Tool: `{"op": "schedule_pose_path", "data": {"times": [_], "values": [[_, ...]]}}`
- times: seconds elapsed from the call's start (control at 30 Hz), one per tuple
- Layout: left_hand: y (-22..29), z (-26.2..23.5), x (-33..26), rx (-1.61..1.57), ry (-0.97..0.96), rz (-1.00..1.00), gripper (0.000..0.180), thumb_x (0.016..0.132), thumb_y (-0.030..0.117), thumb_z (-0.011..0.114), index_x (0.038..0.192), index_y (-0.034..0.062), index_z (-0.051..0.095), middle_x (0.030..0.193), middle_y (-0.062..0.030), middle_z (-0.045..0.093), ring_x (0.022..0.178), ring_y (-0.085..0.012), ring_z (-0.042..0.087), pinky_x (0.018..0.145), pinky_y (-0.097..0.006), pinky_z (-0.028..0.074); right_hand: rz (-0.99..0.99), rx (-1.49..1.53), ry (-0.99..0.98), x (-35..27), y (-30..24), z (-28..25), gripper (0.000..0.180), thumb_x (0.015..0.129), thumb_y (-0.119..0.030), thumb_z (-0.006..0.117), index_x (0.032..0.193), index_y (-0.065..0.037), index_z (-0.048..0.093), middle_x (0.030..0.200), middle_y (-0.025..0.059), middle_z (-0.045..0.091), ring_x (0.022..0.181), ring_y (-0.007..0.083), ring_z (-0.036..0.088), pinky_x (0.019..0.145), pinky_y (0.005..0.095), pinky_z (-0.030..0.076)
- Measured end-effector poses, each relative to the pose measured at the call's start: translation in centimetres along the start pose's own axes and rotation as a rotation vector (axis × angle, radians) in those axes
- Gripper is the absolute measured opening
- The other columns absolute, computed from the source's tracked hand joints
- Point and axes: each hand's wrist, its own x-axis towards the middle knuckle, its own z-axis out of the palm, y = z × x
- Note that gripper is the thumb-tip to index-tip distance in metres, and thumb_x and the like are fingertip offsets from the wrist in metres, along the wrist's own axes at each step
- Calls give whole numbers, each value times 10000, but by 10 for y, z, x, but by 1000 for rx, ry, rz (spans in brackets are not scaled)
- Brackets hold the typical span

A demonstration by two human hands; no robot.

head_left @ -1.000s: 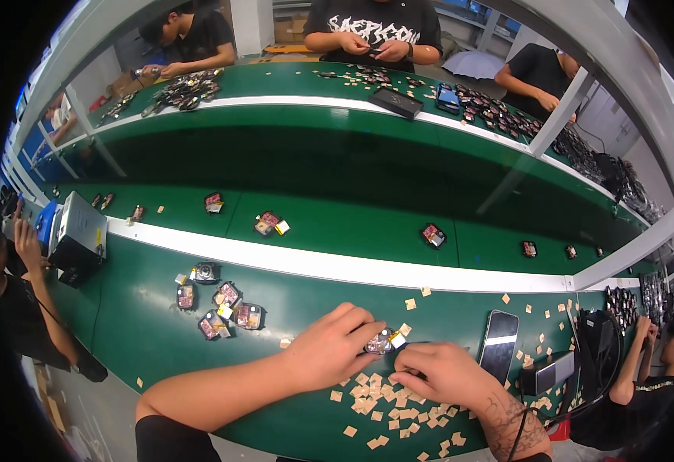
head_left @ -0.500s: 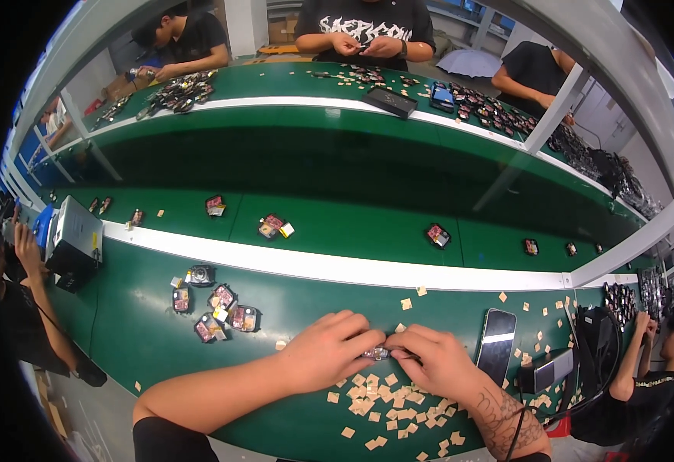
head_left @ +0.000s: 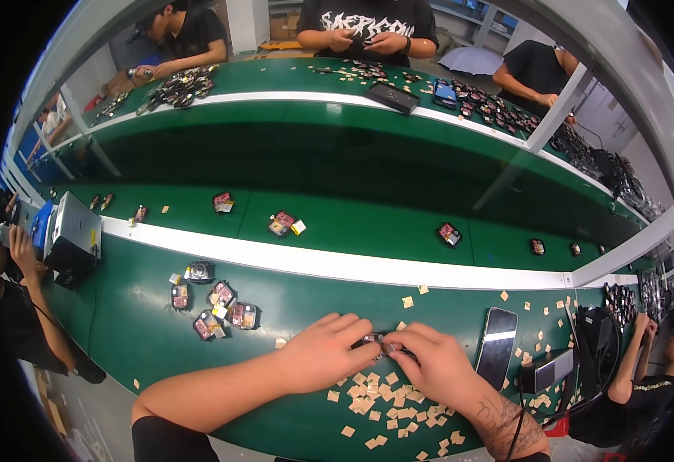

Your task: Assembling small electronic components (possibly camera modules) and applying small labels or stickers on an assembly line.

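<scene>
My left hand (head_left: 327, 348) is closed around a small black electronic unit (head_left: 371, 339), holding it just above the green bench. The fingers of my right hand (head_left: 433, 360) pinch at the unit's right end, where a small shiny part shows. What exactly those fingertips hold is too small to make out, and much of the unit is hidden by both hands. Below the hands lies a loose scatter of small beige square pieces (head_left: 391, 402). To the left, several similar black units (head_left: 243, 315) with pinkish and white inner parts rest in a cluster.
A dark phone (head_left: 497, 348) and a grey box-shaped device (head_left: 548, 369) with cables lie to the right. A white rail (head_left: 337, 265) divides the bench from a green conveyor belt (head_left: 367, 219) carrying spaced units. A grey metal box (head_left: 77, 235) stands left. Other people work around.
Units on the belt have shifted slightly right. In my hands the unit has turned, showing more of its dark body, and my right fingers have moved over its end.
</scene>
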Motion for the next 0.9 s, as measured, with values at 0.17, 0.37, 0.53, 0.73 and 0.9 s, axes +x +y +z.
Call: {"op": "schedule_pose_path", "data": {"times": [0.17, 0.37, 0.53, 0.73, 0.9], "values": [[3, -2, 1, -23, 12, -20, 237, 932, 226, 766, 1087, 106, 633, 1033, -72, 558, 993, -274, 611, 848, -410, 519, 48, 77, 47, 0, -1, 11, 203, 952, 7, 735, 1154, -12, 722, 974, 123, 710, 799, 265, 734, 688, 344, 587], [3, -1, 0, -56, 19, -48, 296, 931, 215, 772, 1133, 109, 584, 1039, -79, 554, 992, -282, 614, 853, -421, 522, 190, 215, 53, 5, -3, 9, 185, 918, -3, 791, 1101, 1, 769, 933, 109, 713, 750, 190, 699, 637, 292, 544], [4, -1, 2, -75, 21, -48, 307, 934, 210, 772, 1145, 98, 579, 1050, -89, 557, 1001, -297, 620, 866, -430, 529, 200, 187, 93, 2, -5, 13, 147, 918, -37, 793, 1064, -16, 796, 929, 111, 740, 734, 213, 713, 633, 315, 564], [4, 0, 1, -109, 54, -89, 345, 915, 209, 794, 1154, 81, 580, 1040, -108, 561, 977, -324, 634, 856, -447, 538, 159, 64, 136, 7, -8, 20, 123, 886, -9, 792, 1008, -6, 780, 888, 121, 746, 751, 270, 733, 651, 345, 575], [10, 0, -1, -77, 114, -84, 398, 819, 146, 871, 1128, 74, 631, 1033, -111, 617, 925, -340, 664, 809, -429, 571, 93, 78, 323, 5, -5, 22, 166, 897, -8, 781, 1060, -8, 749, 871, 105, 739, 740, 250, 725, 652, 332, 565]]}}
